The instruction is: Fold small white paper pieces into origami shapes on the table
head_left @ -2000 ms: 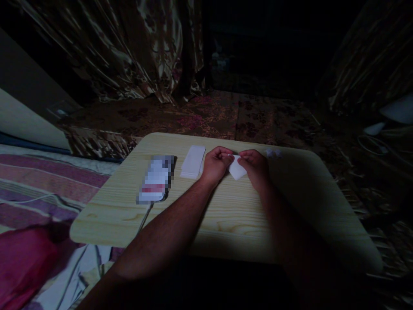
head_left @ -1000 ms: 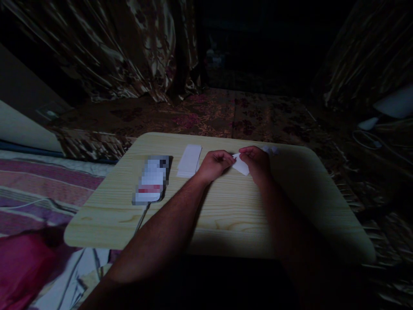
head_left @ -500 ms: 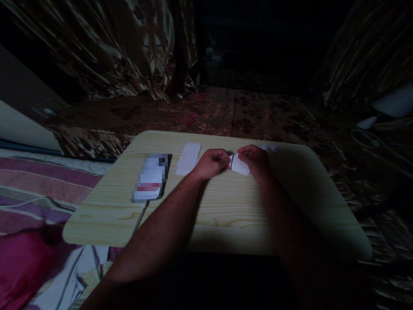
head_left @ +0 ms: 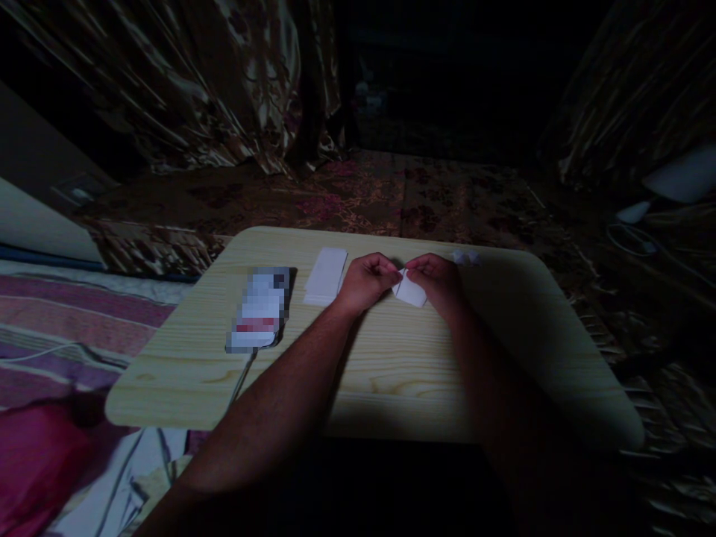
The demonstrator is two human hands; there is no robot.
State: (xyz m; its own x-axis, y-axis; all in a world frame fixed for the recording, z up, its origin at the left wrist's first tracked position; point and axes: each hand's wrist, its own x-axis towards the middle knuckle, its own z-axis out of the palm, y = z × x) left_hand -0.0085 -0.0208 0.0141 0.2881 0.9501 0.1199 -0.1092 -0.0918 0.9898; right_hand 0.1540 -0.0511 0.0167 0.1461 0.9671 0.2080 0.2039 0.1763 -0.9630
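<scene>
"Since you're standing closer, what have those two hands got hold of?"

"White paper point(head_left: 412, 294), a small piece with a slanting edge. The left hand point(head_left: 366, 283) has its thumb and fingers closed on the upper left part, and the right hand point(head_left: 439, 282) pinches the top from the other side, fingers curled in."

"So the fingertips nearly meet?"

"Just about, at the top of the paper. It hangs down between them, over the far half of the wooden table point(head_left: 391, 377). Whether its lower corner touches the wood, I can't tell."

"And that pile by the left wrist?"

"White strips point(head_left: 327, 274), stacked a little unevenly, just beside the left hand. Further left lies a phone point(head_left: 258, 309), its face blurred to me, with a cable point(head_left: 242, 379) running from its lower end toward the near edge."

"Something's past the right hand, too."

"Two small white pieces point(head_left: 466, 257), near the far edge. They're too dim for me to make out their shape."

"What's that bright heap on the left?"

"Pink cloth point(head_left: 45, 462), on a striped bedspread point(head_left: 50, 317)."
</scene>
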